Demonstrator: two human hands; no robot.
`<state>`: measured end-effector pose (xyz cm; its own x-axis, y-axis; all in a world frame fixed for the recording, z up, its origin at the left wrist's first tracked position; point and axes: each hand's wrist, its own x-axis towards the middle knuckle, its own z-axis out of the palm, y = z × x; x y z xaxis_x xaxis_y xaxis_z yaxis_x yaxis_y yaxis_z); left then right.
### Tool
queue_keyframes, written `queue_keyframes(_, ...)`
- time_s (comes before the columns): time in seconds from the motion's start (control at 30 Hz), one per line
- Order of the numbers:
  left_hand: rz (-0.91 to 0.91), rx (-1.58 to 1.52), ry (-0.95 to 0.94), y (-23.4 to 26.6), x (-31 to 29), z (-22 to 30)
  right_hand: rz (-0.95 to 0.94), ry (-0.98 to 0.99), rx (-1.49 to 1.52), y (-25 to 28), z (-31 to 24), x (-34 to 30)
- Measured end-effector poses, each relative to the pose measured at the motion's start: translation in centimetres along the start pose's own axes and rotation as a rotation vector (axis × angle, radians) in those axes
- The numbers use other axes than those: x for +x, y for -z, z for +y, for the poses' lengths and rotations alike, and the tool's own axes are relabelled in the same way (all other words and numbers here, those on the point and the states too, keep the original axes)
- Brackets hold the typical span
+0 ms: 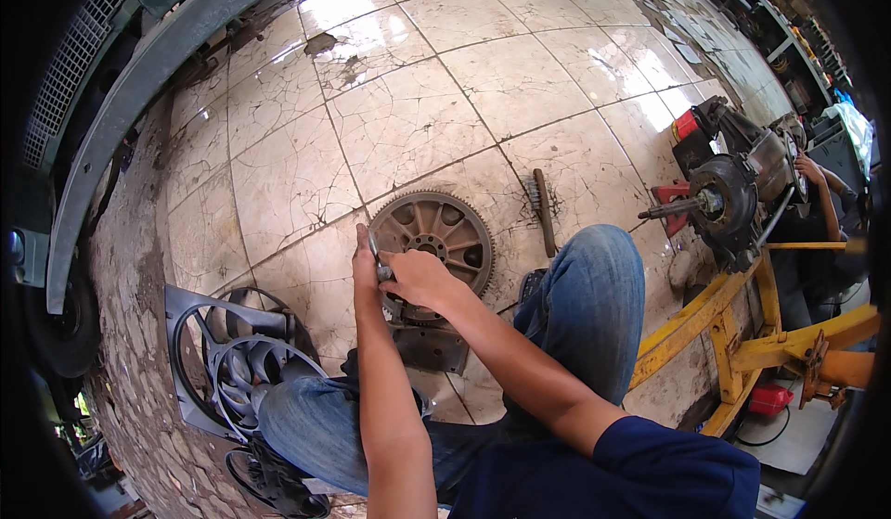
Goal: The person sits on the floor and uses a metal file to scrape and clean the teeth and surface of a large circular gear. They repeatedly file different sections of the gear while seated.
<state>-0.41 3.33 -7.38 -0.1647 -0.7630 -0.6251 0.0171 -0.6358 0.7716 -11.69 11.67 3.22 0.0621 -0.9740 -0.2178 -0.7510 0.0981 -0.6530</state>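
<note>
In front of my knees a brown, rusty flywheel [450, 227] with a toothed rim lies on the floor. Over its left side, my left hand [365, 264] holds a small shiny metal part [376, 248], seen nearly edge-on. My right hand [419, 279] comes in from the right with bent fingers, gripping the stubby grey end of that part. The part's exact kind is too small to tell. Beneath my forearms a dark flat metal plate [432, 348] rests by the flywheel's near edge. To the right of the flywheel lies a wire brush [540, 211] with a wooden handle.
A grey fan shroud [190, 384] with fans lies to my left. At right stand a yellow steel frame [682, 324] and a dark greasy mechanical assembly [729, 199], which another person's hand [809, 168] touches. A vehicle's grey bumper [111, 139] curves along the left.
</note>
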Motion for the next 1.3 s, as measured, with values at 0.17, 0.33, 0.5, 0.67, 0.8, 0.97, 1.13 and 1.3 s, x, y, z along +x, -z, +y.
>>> queue_keyframes(0.17, 0.021, 0.053, 0.003, -0.2, 0.1, -0.2, -0.011, -0.028, 0.007, 0.1, 0.3, 0.0)
queue_keyframes(0.33, 0.004, 0.055, 0.009, 0.0, 0.3, -0.3, 0.008, -0.009, 0.014, -0.3, 0.6, 0.2)
queue_keyframes(0.5, -0.024, -0.003, -0.037, -0.4, -0.1, -0.1, -0.051, 0.005, 0.009, 0.1, 0.7, 0.0)
queue_keyframes(0.67, 0.004, 0.028, -0.020, 0.0, 0.2, -0.4, 0.019, -0.033, 0.010, -0.5, 0.4, 0.0)
queue_keyframes(0.8, -0.028, 0.024, -0.015, 0.1, 0.3, -0.2, 0.037, -0.045, -0.007, -0.9, 0.5, 0.0)
queue_keyframes(0.97, -0.033, 0.009, -0.031, -0.1, 0.3, -0.3, 0.015, -0.007, -0.005, -0.7, 1.1, 0.0)
queue_keyframes(1.13, -0.030, 0.017, -0.038, 0.2, 0.8, -0.5, 0.026, 0.000, 0.008, -0.7, 1.1, -0.1)
queue_keyframes(1.3, -0.026, -0.012, -0.032, 0.2, 0.6, -0.5, -0.009, -0.040, 0.024, -0.6, 1.0, 0.0)
